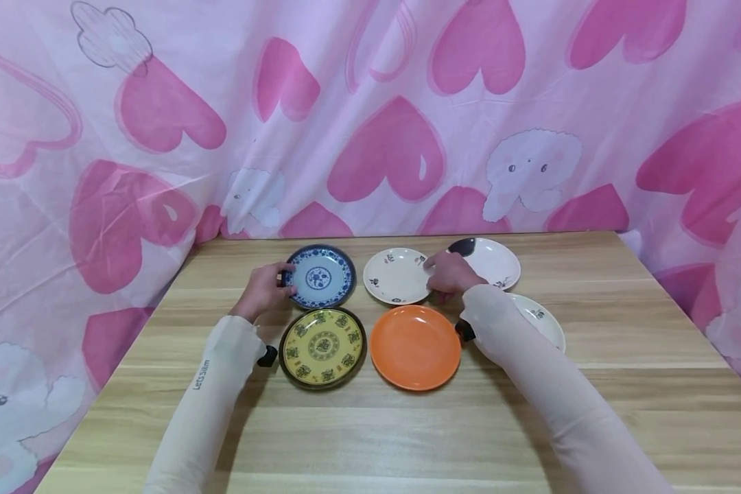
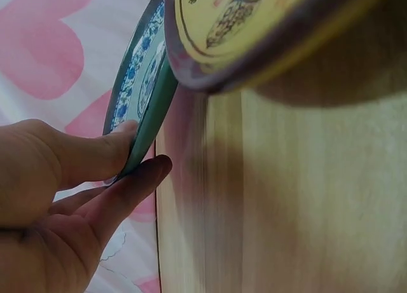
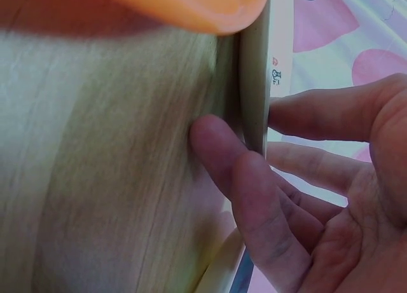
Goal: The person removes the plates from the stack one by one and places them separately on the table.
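At the left, my left hand (image 1: 264, 288) pinches the near-left rim of a blue-and-white patterned plate (image 1: 319, 277). The left wrist view shows its thumb on the plate's top face and a finger under the edge. My right hand (image 1: 453, 276) holds the right rim of a white plate (image 1: 396, 276) with small dark motifs. Seen from the right wrist, the thumb (image 3: 318, 117) lies on the upper side of that white plate (image 3: 254, 89), with fingers on its underside. Just nearer to me are a yellow patterned plate (image 1: 323, 347) with a dark rim and an orange plate (image 1: 415, 347).
A white plate with a black patch (image 1: 497, 261) lies at the back right, partly behind the right hand. Another white plate (image 1: 546, 322) is partly covered by the right sleeve. All rest on a wooden table (image 1: 358, 446), before a pink heart-print cloth (image 1: 383, 147).
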`<move>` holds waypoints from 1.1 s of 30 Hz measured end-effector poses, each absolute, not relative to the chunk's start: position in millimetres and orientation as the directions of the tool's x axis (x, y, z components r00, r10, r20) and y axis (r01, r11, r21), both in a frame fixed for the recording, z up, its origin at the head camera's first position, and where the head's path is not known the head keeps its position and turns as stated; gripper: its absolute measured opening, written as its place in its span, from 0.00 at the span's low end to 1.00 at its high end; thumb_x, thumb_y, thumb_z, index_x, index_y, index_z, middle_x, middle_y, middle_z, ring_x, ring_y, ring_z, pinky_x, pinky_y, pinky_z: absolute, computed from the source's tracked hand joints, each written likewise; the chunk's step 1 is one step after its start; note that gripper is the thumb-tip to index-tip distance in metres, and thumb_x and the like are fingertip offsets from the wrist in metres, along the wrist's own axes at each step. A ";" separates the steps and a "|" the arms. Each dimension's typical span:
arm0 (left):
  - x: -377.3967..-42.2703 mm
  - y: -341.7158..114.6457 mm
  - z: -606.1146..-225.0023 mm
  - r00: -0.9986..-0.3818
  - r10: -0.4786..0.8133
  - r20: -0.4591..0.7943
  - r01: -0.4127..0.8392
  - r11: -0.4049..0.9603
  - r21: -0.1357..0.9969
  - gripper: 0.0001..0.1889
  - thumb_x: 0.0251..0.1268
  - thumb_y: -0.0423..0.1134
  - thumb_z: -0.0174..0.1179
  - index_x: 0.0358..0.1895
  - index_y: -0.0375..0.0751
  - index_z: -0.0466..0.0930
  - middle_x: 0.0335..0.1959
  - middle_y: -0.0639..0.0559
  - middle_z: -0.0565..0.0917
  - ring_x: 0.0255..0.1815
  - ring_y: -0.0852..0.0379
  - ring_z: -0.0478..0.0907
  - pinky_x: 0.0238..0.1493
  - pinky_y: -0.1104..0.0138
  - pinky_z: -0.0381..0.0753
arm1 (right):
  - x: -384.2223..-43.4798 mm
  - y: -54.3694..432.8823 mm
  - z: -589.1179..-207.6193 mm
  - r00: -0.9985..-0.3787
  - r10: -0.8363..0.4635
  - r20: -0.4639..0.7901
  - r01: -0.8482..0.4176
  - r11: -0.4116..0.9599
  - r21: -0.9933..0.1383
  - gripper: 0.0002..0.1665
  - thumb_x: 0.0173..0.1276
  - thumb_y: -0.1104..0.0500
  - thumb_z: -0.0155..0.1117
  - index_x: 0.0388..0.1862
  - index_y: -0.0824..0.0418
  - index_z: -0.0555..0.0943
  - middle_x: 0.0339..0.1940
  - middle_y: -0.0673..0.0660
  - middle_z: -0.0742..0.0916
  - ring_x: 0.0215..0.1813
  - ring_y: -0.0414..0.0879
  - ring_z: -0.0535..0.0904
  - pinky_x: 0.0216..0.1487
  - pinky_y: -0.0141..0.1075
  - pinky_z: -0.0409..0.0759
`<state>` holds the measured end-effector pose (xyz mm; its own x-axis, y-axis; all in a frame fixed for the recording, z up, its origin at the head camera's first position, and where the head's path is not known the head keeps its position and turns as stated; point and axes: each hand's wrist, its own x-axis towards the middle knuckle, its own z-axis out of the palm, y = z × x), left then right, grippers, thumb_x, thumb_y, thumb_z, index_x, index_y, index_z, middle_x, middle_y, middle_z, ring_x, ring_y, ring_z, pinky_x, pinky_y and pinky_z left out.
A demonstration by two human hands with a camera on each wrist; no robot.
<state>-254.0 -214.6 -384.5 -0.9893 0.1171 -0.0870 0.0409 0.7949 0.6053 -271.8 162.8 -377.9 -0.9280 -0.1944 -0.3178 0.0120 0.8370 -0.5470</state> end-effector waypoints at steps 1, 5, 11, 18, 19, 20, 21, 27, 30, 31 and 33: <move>-253.8 -214.6 -384.6 -0.989 0.122 -0.079 0.052 0.803 0.593 0.29 0.66 0.29 0.63 0.70 0.31 0.69 0.67 0.25 0.73 0.59 0.33 0.81 0.53 0.57 0.88 | -271.6 162.8 -377.9 -0.929 -0.194 -0.316 0.010 0.839 -0.545 0.37 0.59 0.69 0.60 0.71 0.63 0.72 0.42 0.66 0.87 0.23 0.43 0.84 0.27 0.33 0.86; -253.5 -214.3 -384.5 -0.990 0.131 -0.062 0.074 0.826 0.558 0.27 0.65 0.29 0.65 0.67 0.29 0.72 0.64 0.25 0.75 0.57 0.32 0.81 0.54 0.55 0.87 | -271.3 163.0 -378.9 -0.928 -0.196 -0.315 0.005 0.842 -0.539 0.37 0.58 0.69 0.59 0.71 0.64 0.72 0.41 0.66 0.87 0.23 0.43 0.84 0.26 0.34 0.86; -252.1 -215.1 -384.2 -0.988 0.120 -0.094 0.048 0.832 0.553 0.25 0.66 0.31 0.64 0.65 0.28 0.73 0.63 0.26 0.76 0.60 0.32 0.80 0.57 0.54 0.86 | -272.2 161.5 -379.3 -0.929 -0.189 -0.319 0.013 0.844 -0.536 0.37 0.59 0.68 0.61 0.71 0.63 0.72 0.46 0.67 0.86 0.23 0.43 0.85 0.27 0.34 0.86; -253.3 -216.2 -383.8 -0.989 0.103 -0.105 0.033 0.853 0.521 0.23 0.67 0.34 0.64 0.63 0.29 0.75 0.63 0.27 0.77 0.61 0.33 0.79 0.59 0.53 0.84 | -273.2 160.2 -378.6 -0.928 -0.192 -0.318 0.012 0.841 -0.542 0.36 0.60 0.68 0.61 0.71 0.63 0.72 0.45 0.68 0.86 0.22 0.44 0.85 0.26 0.34 0.86; -253.6 -216.0 -384.1 -0.989 0.102 -0.104 0.034 0.855 0.517 0.23 0.67 0.34 0.64 0.63 0.29 0.75 0.63 0.27 0.77 0.61 0.33 0.79 0.59 0.53 0.84 | -273.1 160.3 -378.7 -0.929 -0.191 -0.316 0.011 0.840 -0.542 0.36 0.60 0.68 0.61 0.71 0.63 0.73 0.44 0.68 0.87 0.22 0.44 0.85 0.26 0.33 0.85; -253.9 -215.8 -384.7 -0.989 0.101 -0.104 0.034 0.857 0.514 0.23 0.67 0.34 0.64 0.63 0.29 0.75 0.63 0.27 0.77 0.61 0.33 0.79 0.59 0.53 0.84 | -272.9 160.4 -379.0 -0.929 -0.191 -0.317 0.013 0.840 -0.543 0.36 0.60 0.68 0.62 0.71 0.63 0.73 0.44 0.67 0.87 0.22 0.43 0.85 0.26 0.33 0.85; -253.9 -215.6 -385.3 -0.989 0.105 -0.100 0.040 0.861 0.507 0.22 0.68 0.34 0.64 0.63 0.29 0.75 0.62 0.27 0.77 0.61 0.33 0.79 0.59 0.53 0.84 | -272.5 160.4 -379.1 -0.929 -0.191 -0.317 0.014 0.839 -0.545 0.36 0.60 0.68 0.62 0.71 0.63 0.73 0.42 0.67 0.87 0.22 0.43 0.84 0.26 0.33 0.85; -252.8 -213.0 -387.9 -0.991 0.118 -0.067 0.074 0.881 0.466 0.21 0.68 0.32 0.63 0.61 0.26 0.76 0.61 0.27 0.79 0.63 0.32 0.78 0.62 0.51 0.82 | -270.6 160.9 -379.8 -0.925 -0.189 -0.329 0.026 0.833 -0.553 0.36 0.60 0.68 0.62 0.71 0.63 0.72 0.37 0.65 0.87 0.22 0.43 0.84 0.26 0.33 0.85; -252.2 -212.8 -387.9 -0.992 0.113 -0.057 0.076 0.893 0.444 0.20 0.68 0.32 0.63 0.60 0.26 0.76 0.59 0.27 0.80 0.64 0.31 0.77 0.63 0.50 0.80 | -270.9 161.0 -380.1 -0.925 -0.185 -0.333 0.032 0.832 -0.553 0.36 0.61 0.68 0.62 0.71 0.62 0.72 0.38 0.65 0.87 0.22 0.43 0.84 0.26 0.33 0.85; -251.9 -212.7 -387.6 -0.992 0.111 -0.055 0.076 0.896 0.437 0.20 0.68 0.32 0.63 0.60 0.26 0.77 0.59 0.27 0.80 0.63 0.31 0.77 0.64 0.49 0.80 | -271.0 161.0 -380.2 -0.924 -0.184 -0.334 0.034 0.833 -0.552 0.36 0.61 0.67 0.62 0.71 0.62 0.72 0.39 0.65 0.87 0.23 0.43 0.84 0.26 0.32 0.85; -251.3 -212.7 -387.0 -0.992 0.109 -0.056 0.075 0.899 0.431 0.20 0.68 0.32 0.63 0.59 0.26 0.77 0.58 0.28 0.81 0.63 0.31 0.77 0.64 0.49 0.80 | -270.8 160.8 -380.0 -0.925 -0.180 -0.334 0.037 0.833 -0.552 0.35 0.62 0.67 0.62 0.71 0.62 0.72 0.42 0.66 0.86 0.23 0.44 0.84 0.26 0.32 0.85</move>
<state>-251.3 -212.7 -387.0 -0.9925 0.1090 -0.0559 0.0745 0.8994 0.4308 -270.8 160.8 -380.0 -0.9252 -0.1798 -0.3343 0.0374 0.8332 -0.5517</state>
